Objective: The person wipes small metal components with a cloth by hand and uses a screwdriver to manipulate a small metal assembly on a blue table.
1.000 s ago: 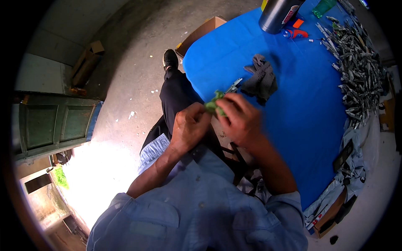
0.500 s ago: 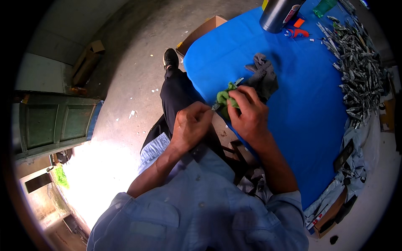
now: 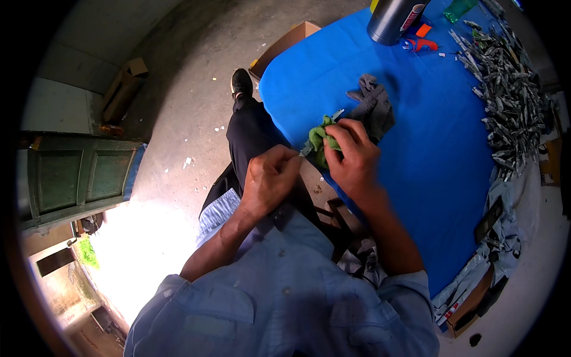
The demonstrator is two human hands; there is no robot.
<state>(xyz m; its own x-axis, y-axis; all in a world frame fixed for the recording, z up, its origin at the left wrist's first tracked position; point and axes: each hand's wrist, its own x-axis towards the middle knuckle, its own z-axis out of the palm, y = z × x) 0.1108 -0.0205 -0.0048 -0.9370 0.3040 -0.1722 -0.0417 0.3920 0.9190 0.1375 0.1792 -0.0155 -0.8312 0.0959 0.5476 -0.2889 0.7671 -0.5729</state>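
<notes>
1. Between the two hands, by the edge of a blue-covered counter (image 3: 440,154), a slim grey piece (image 3: 338,113) slants upward, a green cloth (image 3: 317,136) bunched around its middle.
2. The left hand (image 3: 270,180) has its fingers curled tight, pinching the near end.
3. The right hand (image 3: 357,159) has its fingers gathered narrowly on the green cloth.
4. Compared with a second ago, cloth and right hand are farther from the left hand, baring part of the piece between.
5. Just beyond, a dark grey cloth (image 3: 375,106) lies crumpled.
6. Farther right sits a heap of slim grey pieces (image 3: 513,107).
</notes>
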